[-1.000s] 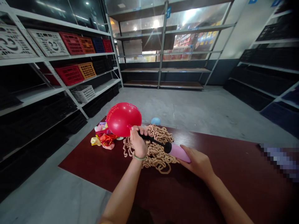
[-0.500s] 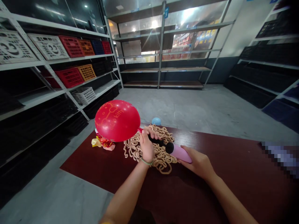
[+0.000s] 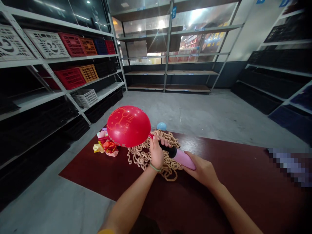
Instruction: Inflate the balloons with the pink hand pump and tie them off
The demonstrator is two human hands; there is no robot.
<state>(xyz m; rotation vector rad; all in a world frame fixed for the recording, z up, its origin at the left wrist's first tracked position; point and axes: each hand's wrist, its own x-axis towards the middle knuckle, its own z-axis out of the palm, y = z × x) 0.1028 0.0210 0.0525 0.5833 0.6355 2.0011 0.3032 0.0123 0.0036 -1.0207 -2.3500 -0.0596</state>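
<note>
A grey metal shelf [image 3: 167,48] stands across the far side of the room, with crates [image 3: 71,44] on racking to the left. Nearer is a dark red worktop [image 3: 240,165]. A loose, tangled pile of beige cords [image 3: 140,157] lies on it, partly hidden by the left forearm. The red balloon [image 3: 129,126], inflated and printed with yellowish lettering, is held above the worktop's left part, its neck at the tip of a pink and black pump [image 3: 184,158]. The right hand [image 3: 203,169] has its fingers wrapped around the pink body; the left hand [image 3: 157,152] grips the balloon's neck and the pump's black front end. Limp balloons [image 3: 109,148] are heaped below the red one. A small blue ball [image 3: 161,126] shows just beyond the cords. A thin green band [image 3: 155,168] circles the left wrist.
</note>
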